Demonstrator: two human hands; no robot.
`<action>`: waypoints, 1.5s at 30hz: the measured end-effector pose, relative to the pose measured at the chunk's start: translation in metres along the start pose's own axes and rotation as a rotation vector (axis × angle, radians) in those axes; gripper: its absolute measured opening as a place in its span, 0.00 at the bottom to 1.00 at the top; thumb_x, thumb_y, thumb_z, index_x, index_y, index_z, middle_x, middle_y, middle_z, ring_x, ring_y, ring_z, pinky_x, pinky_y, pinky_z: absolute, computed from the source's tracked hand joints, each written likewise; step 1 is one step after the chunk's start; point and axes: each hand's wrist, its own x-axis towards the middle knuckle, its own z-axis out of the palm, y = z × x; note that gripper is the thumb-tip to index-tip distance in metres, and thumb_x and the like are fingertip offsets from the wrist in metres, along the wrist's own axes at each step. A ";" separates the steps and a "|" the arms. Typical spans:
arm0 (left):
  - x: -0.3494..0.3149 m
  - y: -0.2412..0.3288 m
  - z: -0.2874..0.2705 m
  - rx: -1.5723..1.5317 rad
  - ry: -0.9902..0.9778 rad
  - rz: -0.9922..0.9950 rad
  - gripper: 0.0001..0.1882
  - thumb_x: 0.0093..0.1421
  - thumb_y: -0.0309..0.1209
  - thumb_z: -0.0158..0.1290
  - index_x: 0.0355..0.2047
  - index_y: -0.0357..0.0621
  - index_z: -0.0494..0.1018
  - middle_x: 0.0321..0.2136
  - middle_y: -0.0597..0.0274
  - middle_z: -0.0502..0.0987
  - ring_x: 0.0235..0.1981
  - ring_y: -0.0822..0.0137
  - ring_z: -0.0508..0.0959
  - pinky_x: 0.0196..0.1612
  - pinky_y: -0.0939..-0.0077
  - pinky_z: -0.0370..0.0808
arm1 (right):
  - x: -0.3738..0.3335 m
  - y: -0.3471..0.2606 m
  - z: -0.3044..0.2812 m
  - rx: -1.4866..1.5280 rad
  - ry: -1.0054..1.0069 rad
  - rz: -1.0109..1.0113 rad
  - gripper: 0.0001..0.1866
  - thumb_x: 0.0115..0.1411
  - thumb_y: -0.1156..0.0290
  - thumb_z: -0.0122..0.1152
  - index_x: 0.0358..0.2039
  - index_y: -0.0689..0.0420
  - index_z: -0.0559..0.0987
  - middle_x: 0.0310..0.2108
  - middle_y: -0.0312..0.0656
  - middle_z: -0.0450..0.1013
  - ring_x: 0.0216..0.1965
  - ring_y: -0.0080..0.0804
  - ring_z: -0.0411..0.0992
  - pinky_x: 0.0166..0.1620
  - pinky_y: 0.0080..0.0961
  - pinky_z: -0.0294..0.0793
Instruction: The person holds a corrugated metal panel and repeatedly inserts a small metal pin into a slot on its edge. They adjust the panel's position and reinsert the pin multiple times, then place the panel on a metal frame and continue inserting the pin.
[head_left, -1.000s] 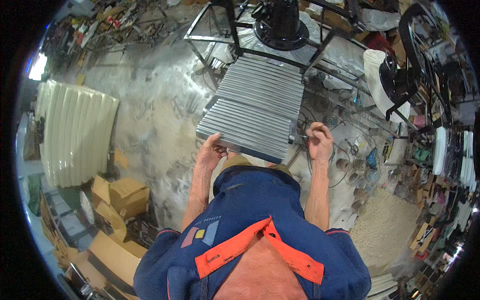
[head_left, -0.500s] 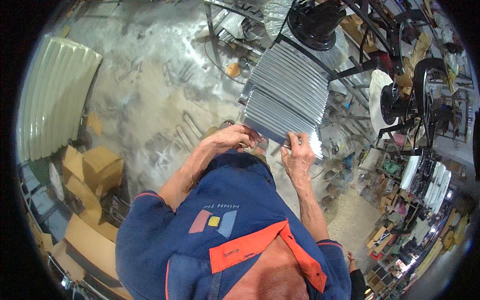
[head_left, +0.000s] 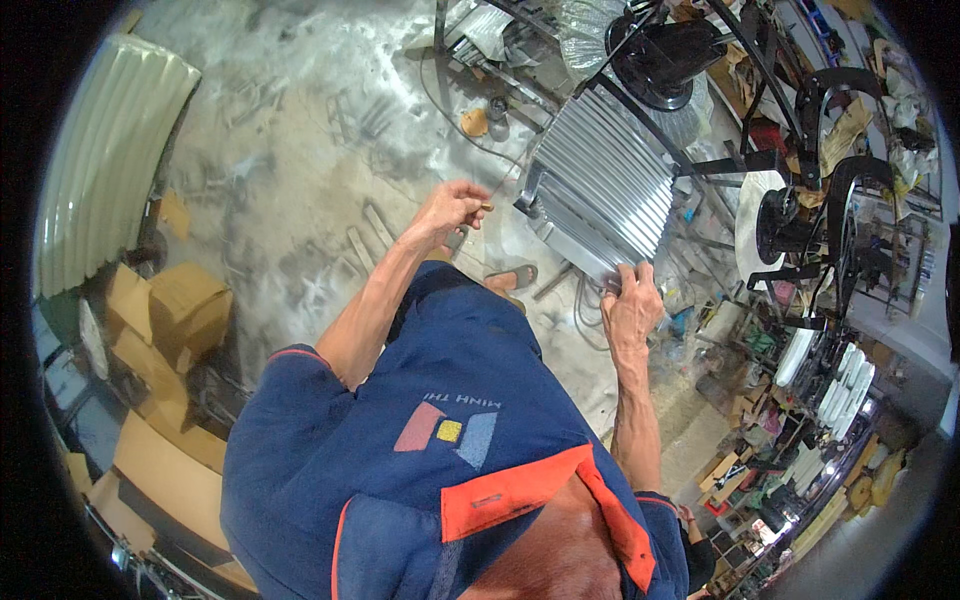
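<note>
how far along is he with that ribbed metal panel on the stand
Done: the ribbed metal panel lies on the black metal stand. In hand: the right hand grips its near edge, while the left hand is off it, pinching something small beside the corner. Left: the panel looks loose, with no fastening visible from here.

corrugated sheet (head_left: 600,195): silver-grey, ribbed | shirt (head_left: 440,440): navy, orange trim | boxes (head_left: 165,310): brown

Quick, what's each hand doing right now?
Left hand: closed, pinching something small; what, cannot be told.
Right hand: closed on the corrugated metal sheet's near edge.
</note>
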 end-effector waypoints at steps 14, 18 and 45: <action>0.047 0.013 0.031 0.053 0.006 0.124 0.06 0.61 0.22 0.61 0.35 0.32 0.76 0.25 0.58 0.79 0.23 0.70 0.79 0.25 0.73 0.79 | -0.012 0.002 0.015 0.064 0.172 0.024 0.25 0.38 0.82 0.60 0.42 0.55 0.81 0.37 0.42 0.72 0.34 0.46 0.76 0.35 0.40 0.75; 0.044 0.018 0.040 0.142 0.047 0.132 0.06 0.59 0.21 0.62 0.31 0.32 0.75 0.22 0.59 0.79 0.21 0.71 0.79 0.22 0.74 0.77 | -0.012 0.002 0.017 0.068 0.179 0.036 0.25 0.39 0.83 0.60 0.41 0.55 0.81 0.37 0.43 0.72 0.34 0.47 0.76 0.34 0.40 0.75; 0.031 -0.002 0.042 0.041 0.046 0.147 0.12 0.64 0.33 0.61 0.37 0.34 0.81 0.26 0.62 0.80 0.25 0.74 0.78 0.28 0.78 0.76 | -0.016 0.007 0.024 0.087 0.229 0.049 0.25 0.38 0.80 0.62 0.41 0.51 0.82 0.38 0.42 0.73 0.32 0.46 0.76 0.32 0.39 0.75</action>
